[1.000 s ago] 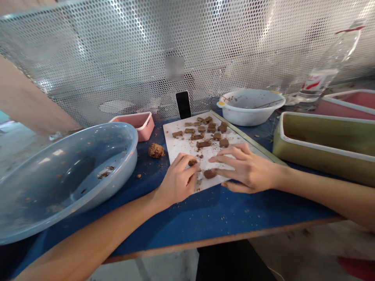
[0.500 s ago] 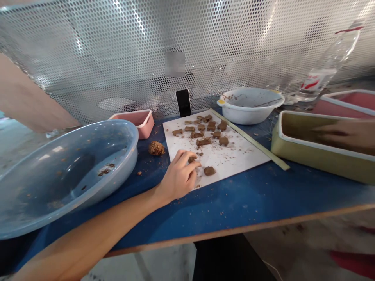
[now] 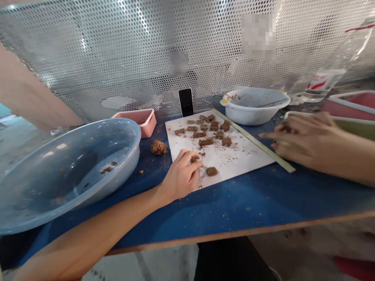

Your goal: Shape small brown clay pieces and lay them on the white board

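Observation:
My left hand (image 3: 181, 176) rests on the near edge of a white board (image 3: 237, 156), fingers pinched on a small brown clay piece (image 3: 193, 159). Another flat brown piece (image 3: 211, 171) lies just right of it. Several cut brown pieces (image 3: 208, 128) are grouped at the board's far end. My right hand (image 3: 304, 142) hovers at the board's right, over a thin green strip (image 3: 254, 142), fingers curled with a bit of brown showing between them. A rough brown lump (image 3: 158, 147) sits on the blue table, left of the board.
A big blue basin (image 3: 67, 168) fills the left. At the back stand a pink box (image 3: 140, 117), an upright phone (image 3: 186, 102) and a white bowl (image 3: 254, 105). A green tray (image 3: 360, 128), pink tray (image 3: 354, 99) and plastic bottle (image 3: 328, 74) are right. A perforated metal screen stands behind.
My right hand left the board, reached into the green tray, and has now come back towards the board. My left hand has stayed pinched on its piece.

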The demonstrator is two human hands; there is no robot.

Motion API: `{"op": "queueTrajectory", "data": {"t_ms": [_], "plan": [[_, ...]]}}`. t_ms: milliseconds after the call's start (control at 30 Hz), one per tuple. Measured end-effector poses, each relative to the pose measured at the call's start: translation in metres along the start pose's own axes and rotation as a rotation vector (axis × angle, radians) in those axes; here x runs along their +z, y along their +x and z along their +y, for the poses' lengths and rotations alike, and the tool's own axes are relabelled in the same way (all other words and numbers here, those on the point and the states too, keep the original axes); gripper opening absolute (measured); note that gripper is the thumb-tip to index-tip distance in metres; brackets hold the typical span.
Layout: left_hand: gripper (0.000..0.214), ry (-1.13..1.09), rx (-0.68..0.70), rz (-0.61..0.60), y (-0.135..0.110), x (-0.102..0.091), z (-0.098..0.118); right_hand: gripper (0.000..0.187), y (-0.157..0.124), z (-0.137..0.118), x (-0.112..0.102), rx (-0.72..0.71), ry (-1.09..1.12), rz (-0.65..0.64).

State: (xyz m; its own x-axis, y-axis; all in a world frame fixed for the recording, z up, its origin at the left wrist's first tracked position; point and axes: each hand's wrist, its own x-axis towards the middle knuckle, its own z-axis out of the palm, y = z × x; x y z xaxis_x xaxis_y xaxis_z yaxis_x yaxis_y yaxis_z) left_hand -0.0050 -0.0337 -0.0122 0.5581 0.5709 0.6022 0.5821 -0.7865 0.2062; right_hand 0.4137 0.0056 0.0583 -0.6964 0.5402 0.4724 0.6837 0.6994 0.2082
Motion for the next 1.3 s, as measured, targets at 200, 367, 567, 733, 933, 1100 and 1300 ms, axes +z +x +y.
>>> {"op": "queueTrajectory", "data": {"t_ms": [200, 367, 567, 733, 933, 1100, 1300], "plan": [[0.028, -0.004, -0.003, -0.016, 0.001, -0.003, 0.001, 0.036, 0.064, -0.09, 0.042, -0.378, 0.2, -0.049], [0.028, 0.014, -0.023, -0.025, 0.002, -0.004, 0.003, 0.038, 0.063, -0.1, 0.073, -0.357, 0.282, 0.018], [0.028, 0.003, -0.03, -0.026, 0.001, -0.004, 0.002, 0.039, 0.048, -0.099, 0.071, -0.345, 0.311, -0.017], [0.029, -0.001, -0.044, -0.032, 0.001, -0.004, 0.002, 0.035, 0.05, -0.099, 0.073, -0.324, 0.282, -0.04], [0.028, 0.0, -0.041, -0.037, 0.001, -0.004, 0.002, 0.038, 0.05, -0.1, 0.076, -0.334, 0.299, -0.048], [0.03, -0.006, -0.042, -0.039, 0.002, -0.004, 0.002, 0.038, 0.051, -0.102, 0.074, -0.358, 0.327, -0.036], [0.027, 0.0, -0.044, -0.043, 0.002, -0.004, 0.001, 0.031, 0.051, -0.104, 0.074, -0.299, 0.286, -0.018]]}}
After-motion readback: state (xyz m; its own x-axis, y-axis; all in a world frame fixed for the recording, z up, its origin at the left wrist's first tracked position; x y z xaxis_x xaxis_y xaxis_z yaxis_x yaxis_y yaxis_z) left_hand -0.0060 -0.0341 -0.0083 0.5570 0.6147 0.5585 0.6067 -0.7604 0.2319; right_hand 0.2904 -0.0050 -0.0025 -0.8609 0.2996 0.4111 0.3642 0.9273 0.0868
